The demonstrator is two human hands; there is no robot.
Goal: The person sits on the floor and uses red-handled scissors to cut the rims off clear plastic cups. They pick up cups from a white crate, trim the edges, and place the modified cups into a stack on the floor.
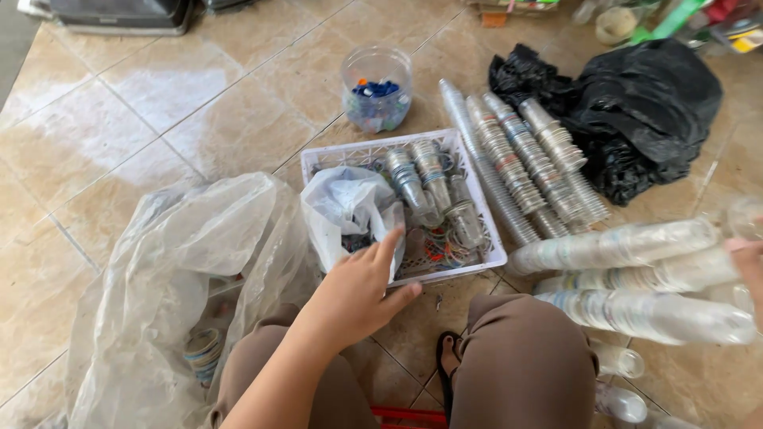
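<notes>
Nearest us, our left hand [356,290] hovered open, fingers spread, over the crate's [477,264] near rim, fingertips beside the white bag [347,208] inside it. Our right hand [749,266] sat at the frame edge against the cup stacks [636,282]; we could not tell its grip. Farther off lay more cup rows [520,163], a jar [377,87] of caps, and a black bag [636,111].

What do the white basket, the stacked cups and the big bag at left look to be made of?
White basket: rigid moulded plastic, matte, judging by its lattice walls. Stacked cups: thin clear plastic, glossy; nested rims show through the walls. Big bag: soft translucent plastic film, crinkled and cloudy. The left hand reaches at a smaller whitish bag in the basket, likely similar film.
</notes>
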